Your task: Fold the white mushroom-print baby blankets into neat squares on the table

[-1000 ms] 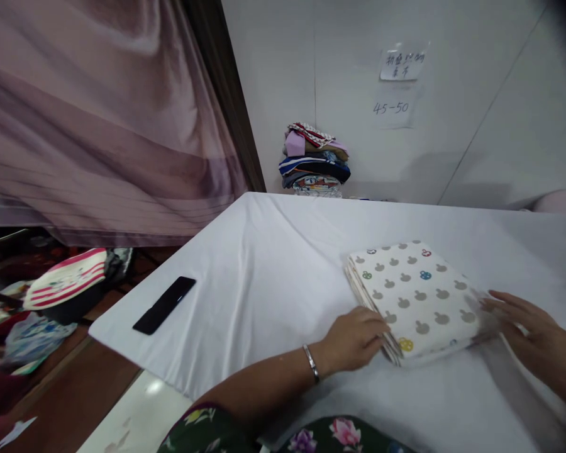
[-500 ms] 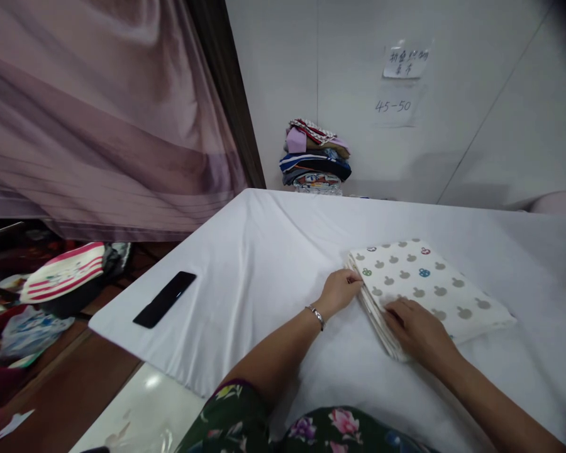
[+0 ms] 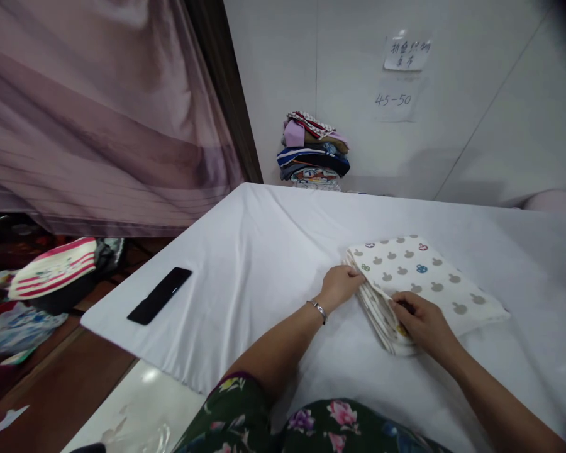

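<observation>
Folded blanket point(image 3: 434, 277), cream with little grey and coloured apple shapes, lies on the right half of the white-covered table point(image 3: 264, 264), its layered edge turned toward the person. Behind the table's left side a mauve curtain point(image 3: 99, 113) hangs in deep folds. Against the far wall sits a pile of folded clothes point(image 3: 314, 151), with two paper notes point(image 3: 405, 53) stuck up to its right. A black phone point(image 3: 159, 304) rests flat near the table's left edge, well apart from the blanket.

The right hand point(image 3: 417, 318) sits on the blanket's near corner, fingers bent and closed on the upper layers. The left hand point(image 3: 342, 283) is at the far-left corner, fingers drawn together and curled against the stacked edge. Whether they grip a layer or only press, I can't tell. A thin bracelet point(image 3: 318, 309) circles that wrist.

From where I stand, the layers along that edge look a bit fanned out. To my eye, doing this well means holding one corner steady while the other hand nudges the layers flush. The top panel should be kept flat so no crease gets dragged in.
</observation>
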Available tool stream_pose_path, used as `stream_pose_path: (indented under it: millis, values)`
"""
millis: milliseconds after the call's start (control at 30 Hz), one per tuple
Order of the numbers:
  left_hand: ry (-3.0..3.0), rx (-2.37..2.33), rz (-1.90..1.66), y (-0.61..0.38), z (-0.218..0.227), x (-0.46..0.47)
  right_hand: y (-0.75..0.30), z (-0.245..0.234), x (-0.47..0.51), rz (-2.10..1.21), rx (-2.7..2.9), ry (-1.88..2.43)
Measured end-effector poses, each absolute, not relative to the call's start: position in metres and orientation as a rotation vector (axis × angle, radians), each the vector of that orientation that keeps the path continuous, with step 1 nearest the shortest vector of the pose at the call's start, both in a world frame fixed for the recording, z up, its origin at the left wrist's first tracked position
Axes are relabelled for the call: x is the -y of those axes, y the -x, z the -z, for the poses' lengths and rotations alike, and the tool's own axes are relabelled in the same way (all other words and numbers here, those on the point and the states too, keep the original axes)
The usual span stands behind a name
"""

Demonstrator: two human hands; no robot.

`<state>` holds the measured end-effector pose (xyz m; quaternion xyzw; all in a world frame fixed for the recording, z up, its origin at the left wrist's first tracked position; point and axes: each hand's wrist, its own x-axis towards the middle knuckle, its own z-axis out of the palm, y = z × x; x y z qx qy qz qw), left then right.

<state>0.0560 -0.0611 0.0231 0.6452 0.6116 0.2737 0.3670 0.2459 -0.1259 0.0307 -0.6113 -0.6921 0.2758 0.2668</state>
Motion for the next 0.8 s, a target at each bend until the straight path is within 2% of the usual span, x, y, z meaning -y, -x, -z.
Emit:
stream_pose_path:
  millis: [333, 800]
  values:
    - [-1.690, -1.623, -0.651, -0.067, -0.023, 0.057, -0.228, -0.034, 0.134, -0.273, 2.289, 1.737]
    - [-1.258, -1.394, -0.780, -0.071, -0.022, 0.052, -0.233, -0.029, 0.131, -0.249, 2.222, 1.710]
